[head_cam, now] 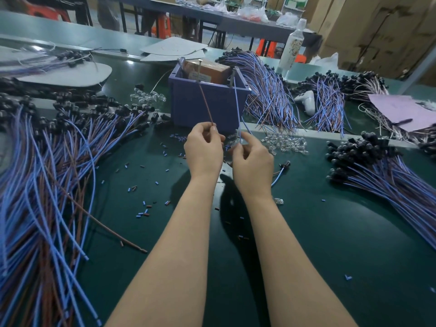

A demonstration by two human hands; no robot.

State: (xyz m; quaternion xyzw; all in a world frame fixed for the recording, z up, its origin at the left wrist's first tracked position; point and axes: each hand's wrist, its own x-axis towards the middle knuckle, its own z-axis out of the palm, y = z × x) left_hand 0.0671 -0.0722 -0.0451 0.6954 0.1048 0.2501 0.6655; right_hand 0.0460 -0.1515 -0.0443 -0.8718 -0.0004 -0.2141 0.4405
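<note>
The fingers of your left hand [204, 151] pinch the brown wire [206, 102], those of your right hand [252, 161] the blue wire [236, 102], both rising to the purple box [188, 107]. Wire piles [47, 185] flank your forearms, well apart.

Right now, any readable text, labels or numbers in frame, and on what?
Nothing is legible.
White label on the brown box inside the purple bin: print too blurred.
Bottle label: pattern only, unreadable.
Purple sheet: faint marks, too small.
</note>
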